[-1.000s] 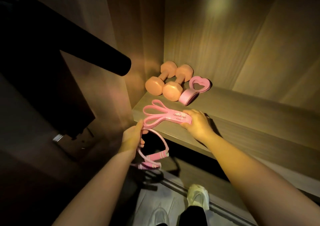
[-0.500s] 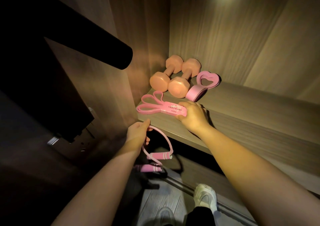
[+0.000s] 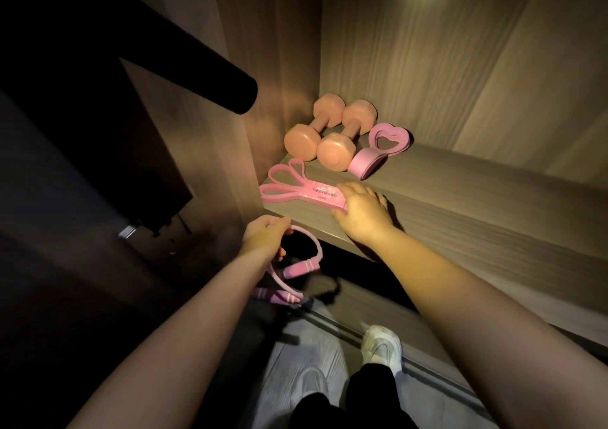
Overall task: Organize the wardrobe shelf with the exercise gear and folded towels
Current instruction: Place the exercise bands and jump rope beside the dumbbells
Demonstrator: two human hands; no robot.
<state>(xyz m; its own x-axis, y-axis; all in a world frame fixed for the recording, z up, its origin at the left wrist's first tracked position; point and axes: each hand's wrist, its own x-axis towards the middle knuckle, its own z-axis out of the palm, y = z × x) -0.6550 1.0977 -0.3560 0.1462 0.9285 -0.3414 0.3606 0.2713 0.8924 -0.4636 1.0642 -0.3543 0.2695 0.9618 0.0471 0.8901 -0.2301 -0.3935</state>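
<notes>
A pink resistance band with a printed label lies flat near the front left of the wooden shelf. My right hand holds its right end, fingers curled over the label's edge. Below the shelf edge my left hand grips a pink pull cord with striped handles, which hangs in front of the dark space under the shelf. Two peach dumbbells lie side by side in the back left corner. A rolled pink band with a heart-shaped loop lies just right of them.
The wardrobe's left side panel stands close to the dumbbells. A black rail juts in from the upper left. The shelf stretches bare to the right. My white shoes stand on the floor below.
My right hand has slid the labelled band a little further back on the shelf. My left hand with the cord stays under the shelf edge.
</notes>
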